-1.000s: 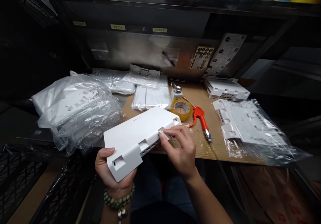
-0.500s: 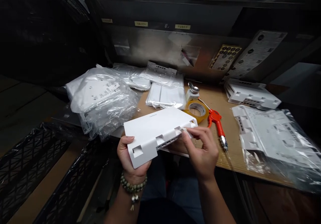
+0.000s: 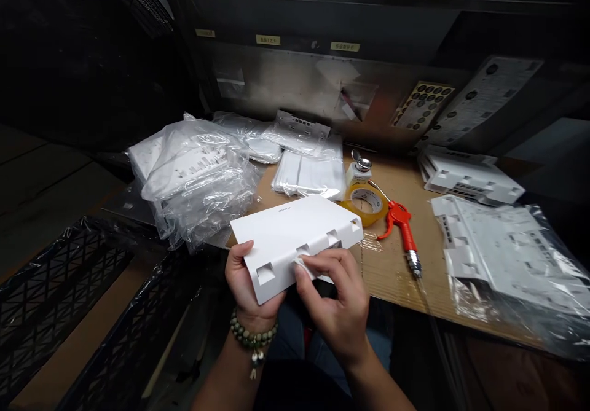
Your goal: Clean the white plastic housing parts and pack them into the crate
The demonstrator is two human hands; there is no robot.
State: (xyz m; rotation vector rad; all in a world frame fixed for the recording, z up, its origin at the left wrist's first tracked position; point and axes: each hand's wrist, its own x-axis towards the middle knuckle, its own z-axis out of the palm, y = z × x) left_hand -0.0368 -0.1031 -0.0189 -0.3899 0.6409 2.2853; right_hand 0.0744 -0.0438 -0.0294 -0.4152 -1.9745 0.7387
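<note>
A white plastic cover (image 3: 288, 230) with square cut-outs along its near edge is held tilted above the table's front edge. My left hand (image 3: 253, 282) grips its left end, thumb on top and fingers underneath. Thumb and forefinger of my right hand (image 3: 334, 297) pinch a small white piece (image 3: 304, 265), perhaps cloth or paper, against the cover's near edge beside a middle cut-out. The rest of the edge behind my right fingers is hidden.
Bagged white covers (image 3: 198, 177) are piled at the left. Behind the cover lie white sheets (image 3: 308, 174), a pump bottle (image 3: 358, 172), yellow tape (image 3: 366, 204) and a red air gun (image 3: 401, 223). More covers (image 3: 470, 174) and a bagged one (image 3: 520, 245) lie right.
My right hand has slid left and toward me along the cover's near edge, with the small white piece. My left hand still holds the cover, and the view has shifted slightly.
</note>
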